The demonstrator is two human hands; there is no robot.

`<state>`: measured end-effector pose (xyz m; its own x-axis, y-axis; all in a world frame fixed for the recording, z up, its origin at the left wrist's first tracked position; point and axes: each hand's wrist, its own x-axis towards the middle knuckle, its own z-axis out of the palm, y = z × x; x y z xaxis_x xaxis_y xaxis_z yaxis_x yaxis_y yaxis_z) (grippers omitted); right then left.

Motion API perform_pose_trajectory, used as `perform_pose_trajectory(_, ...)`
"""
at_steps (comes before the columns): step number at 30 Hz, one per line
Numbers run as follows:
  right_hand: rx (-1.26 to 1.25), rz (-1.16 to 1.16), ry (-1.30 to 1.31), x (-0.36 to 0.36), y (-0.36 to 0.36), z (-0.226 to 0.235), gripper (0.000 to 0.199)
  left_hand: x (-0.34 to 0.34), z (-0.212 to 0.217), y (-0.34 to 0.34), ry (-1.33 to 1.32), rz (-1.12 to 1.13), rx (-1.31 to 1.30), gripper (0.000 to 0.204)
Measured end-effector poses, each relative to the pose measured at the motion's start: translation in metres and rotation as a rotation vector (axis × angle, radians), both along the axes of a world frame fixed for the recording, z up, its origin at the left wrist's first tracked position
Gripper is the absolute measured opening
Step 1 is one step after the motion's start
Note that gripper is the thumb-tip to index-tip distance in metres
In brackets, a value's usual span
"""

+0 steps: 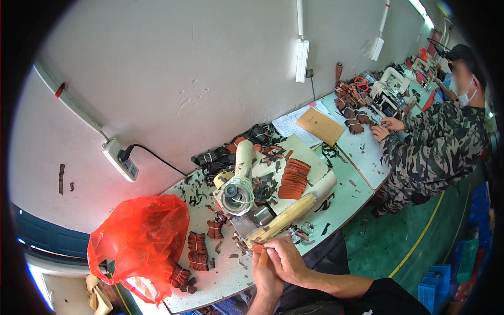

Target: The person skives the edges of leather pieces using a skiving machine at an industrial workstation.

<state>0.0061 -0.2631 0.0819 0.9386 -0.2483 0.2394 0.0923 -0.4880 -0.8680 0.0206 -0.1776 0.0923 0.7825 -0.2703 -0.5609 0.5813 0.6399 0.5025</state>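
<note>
Hands first, since there's only the head view to go on: both are bunched together at the near edge of the worktable [344,197], right in front of the small bench machine [239,191]. The left hand [265,275] has its fingers curled tight around a small reddish-brown leather piece [261,252], which pokes up out of the fist toward the machine. The right hand [286,257] lies over it from the right with fingers closed loosely, touching the same piece near its top; how much of the hold is its own I honestly can't tell.

Just behind the piece, a long pale wooden stick [286,216] lies slanted across the machine base. Further back sits a fanned stack of brown leather strips [294,178] on a cream sheet. Left of the hands are tied bundles of brown strips [197,249], and beside those a red plastic bag [139,239] hangs at the table's end. Dark offcuts litter the table top.

Over on the right, another person in a camouflage jacket [436,149] works at the next table.
</note>
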Motion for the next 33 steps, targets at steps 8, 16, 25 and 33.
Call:
perform_pose_trajectory(8,0.263,0.005,0.164,-0.013,-0.007,-0.004,0.011,0.002,-0.023,0.026,-0.009,0.015,-0.013,0.021)
perform_pose_trajectory(16,-0.080,0.202,0.353,-0.030,-0.036,-0.018,0.017,0.016,0.000,0.058,-0.088,-0.317,0.259,0.019)
perform_pose_trajectory(25,0.818,0.233,0.515,-0.004,-0.019,0.001,0.018,0.017,0.017,0.062,-0.274,-0.735,0.502,0.042)
perform_pose_trajectory(33,1.088,0.097,0.502,-0.008,-0.014,-0.009,0.011,0.018,0.004,0.068,-0.237,-0.734,0.403,0.047)
